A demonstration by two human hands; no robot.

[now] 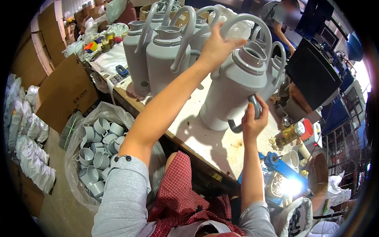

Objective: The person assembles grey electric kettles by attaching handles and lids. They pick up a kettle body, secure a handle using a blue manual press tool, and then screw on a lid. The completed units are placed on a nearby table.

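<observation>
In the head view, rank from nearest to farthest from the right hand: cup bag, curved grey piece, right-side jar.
1. Curved grey piece, in the right hand.
2. Right-side jar, to its right.
3. Cup bag, far left.

A pale-topped worktable (199, 144) with a worn, stained surface runs across the middle, its wooden edge facing the near side. On the left, a dull tan floor (59, 205) stretches past an open brown carton (67, 94) and heaped white plastic-wrapped bundles (35, 162), with tall cardboard sheets (51, 33) standing farther back. At far right are a broad black panel (314, 73) and a smaller monitor (328, 37). A lamp (291, 187) glares white at near right; brightness (363, 75) also shows at the right edge (window or fixture, I cannot tell).
</observation>
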